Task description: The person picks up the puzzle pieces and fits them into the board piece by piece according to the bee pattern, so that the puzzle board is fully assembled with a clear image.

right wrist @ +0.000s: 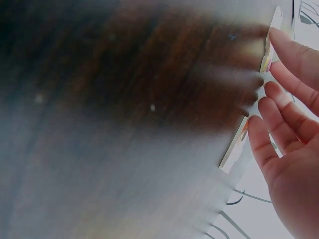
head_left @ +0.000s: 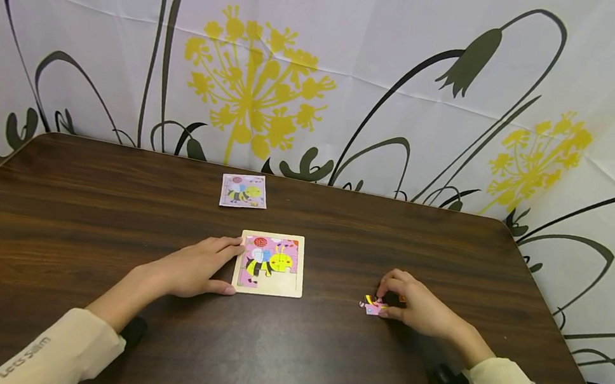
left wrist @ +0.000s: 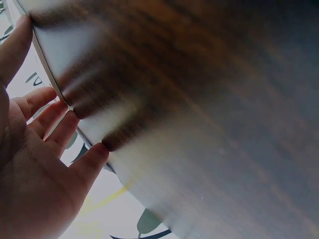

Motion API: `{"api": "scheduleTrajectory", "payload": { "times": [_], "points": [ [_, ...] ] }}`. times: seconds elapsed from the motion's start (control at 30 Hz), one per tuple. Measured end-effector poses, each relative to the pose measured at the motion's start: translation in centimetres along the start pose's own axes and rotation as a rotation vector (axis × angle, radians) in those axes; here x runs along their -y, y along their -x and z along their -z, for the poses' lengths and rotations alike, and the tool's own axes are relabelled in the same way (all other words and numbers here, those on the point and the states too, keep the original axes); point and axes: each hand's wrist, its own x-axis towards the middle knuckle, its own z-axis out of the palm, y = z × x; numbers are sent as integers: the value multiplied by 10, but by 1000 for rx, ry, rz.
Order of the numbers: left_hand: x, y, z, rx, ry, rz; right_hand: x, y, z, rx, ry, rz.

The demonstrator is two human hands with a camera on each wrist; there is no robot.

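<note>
A square wooden puzzle board [head_left: 266,291] with a light frame and a bee picture lies mid-table; its lower right part shows bare wood. My left hand [head_left: 197,268] rests at the board's left edge, thumb by the lower corner and fingers extended. In the left wrist view those fingers [left wrist: 92,162] reach down to the table. Off to the right, my right hand [head_left: 414,304] pinches a pink and yellow puzzle piece [head_left: 372,307] between thumb and index finger, low at the tabletop. Another puzzle piece [right wrist: 233,147] lies beside the other fingers, mostly hidden by the hand in the head view.
A printed picture card [head_left: 244,191] of the same bee lies behind the board. The dark wooden table [head_left: 264,359] ends at a flower-patterned curtain [head_left: 380,66] along the back and right side.
</note>
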Motion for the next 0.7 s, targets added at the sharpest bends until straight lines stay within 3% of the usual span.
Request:
{"api": "scheduleTrajectory", "payload": {
  "times": [0.37, 0.7],
  "points": [
    [-1, 0, 1, 4, 4, -3, -1, 3, -3, -22, -5, 1],
    [1, -1, -1, 21, 5, 15, -5, 6, -8, -92, 64, 131]
  ]
}}
